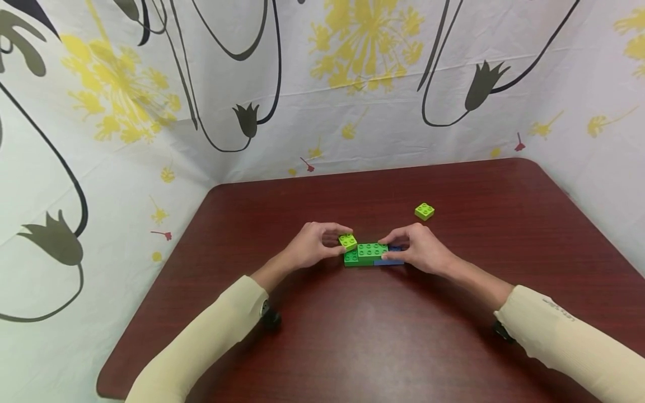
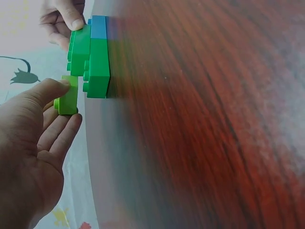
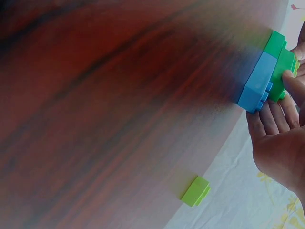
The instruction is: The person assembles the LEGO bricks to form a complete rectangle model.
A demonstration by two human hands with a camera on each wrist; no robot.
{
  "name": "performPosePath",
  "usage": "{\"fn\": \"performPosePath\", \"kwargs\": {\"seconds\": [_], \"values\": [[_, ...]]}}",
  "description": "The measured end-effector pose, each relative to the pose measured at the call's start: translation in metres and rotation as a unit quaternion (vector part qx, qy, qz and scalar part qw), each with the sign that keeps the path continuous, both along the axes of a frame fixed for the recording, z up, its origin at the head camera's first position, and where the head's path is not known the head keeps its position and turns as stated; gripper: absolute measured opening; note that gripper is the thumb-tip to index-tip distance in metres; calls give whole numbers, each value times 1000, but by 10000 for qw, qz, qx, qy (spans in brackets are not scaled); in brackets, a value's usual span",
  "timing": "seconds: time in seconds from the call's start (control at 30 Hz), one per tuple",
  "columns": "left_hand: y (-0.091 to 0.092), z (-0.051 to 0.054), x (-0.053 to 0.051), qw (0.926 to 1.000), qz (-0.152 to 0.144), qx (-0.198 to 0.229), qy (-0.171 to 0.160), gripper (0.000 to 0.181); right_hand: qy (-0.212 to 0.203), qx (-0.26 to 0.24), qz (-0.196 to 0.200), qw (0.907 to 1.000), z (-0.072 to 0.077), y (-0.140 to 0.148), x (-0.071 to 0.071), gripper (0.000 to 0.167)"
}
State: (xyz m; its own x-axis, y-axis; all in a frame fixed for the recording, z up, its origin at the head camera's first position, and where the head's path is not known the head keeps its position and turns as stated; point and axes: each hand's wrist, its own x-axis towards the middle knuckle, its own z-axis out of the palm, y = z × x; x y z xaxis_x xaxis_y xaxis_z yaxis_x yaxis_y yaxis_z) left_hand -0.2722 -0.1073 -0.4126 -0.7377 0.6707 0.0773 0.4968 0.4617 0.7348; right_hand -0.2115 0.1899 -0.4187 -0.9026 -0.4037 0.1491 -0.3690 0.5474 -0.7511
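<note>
A lime-green toy brick is pinched between the thumb and fingers of my left hand. It is held over the left end of a green brick; the left wrist view shows a small gap between it and the studs below. That green brick lies end to end with a blue brick on the table. Another green brick sits on top, across both of them. Thumb and fingers of my right hand grip the stack near the upper green brick's right end.
A second lime-green brick lies on the dark red-brown table, behind and right of the stack. Patterned white cloth hangs around the table's back and sides.
</note>
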Motion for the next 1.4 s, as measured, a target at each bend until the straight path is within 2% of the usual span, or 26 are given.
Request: {"fn": "performPosePath", "kwargs": {"seconds": [0.33,0.77,1.03,1.4], "values": [[-4,-4,6,9995,-300,29,-122,44,-12,55,25,10000,0,0,0,27],[-1,-6,9,9983,-525,98,-224,42,-33,49,-21,10000,-2,0,0,27],[0,-7,9,9978,-572,71,-333,43,-34,58,-37,10000,-2,0,-1,27],[1,-4,8,9975,-559,-54,-422,44,-42,66,-18,10000,0,-1,0,27]]}}
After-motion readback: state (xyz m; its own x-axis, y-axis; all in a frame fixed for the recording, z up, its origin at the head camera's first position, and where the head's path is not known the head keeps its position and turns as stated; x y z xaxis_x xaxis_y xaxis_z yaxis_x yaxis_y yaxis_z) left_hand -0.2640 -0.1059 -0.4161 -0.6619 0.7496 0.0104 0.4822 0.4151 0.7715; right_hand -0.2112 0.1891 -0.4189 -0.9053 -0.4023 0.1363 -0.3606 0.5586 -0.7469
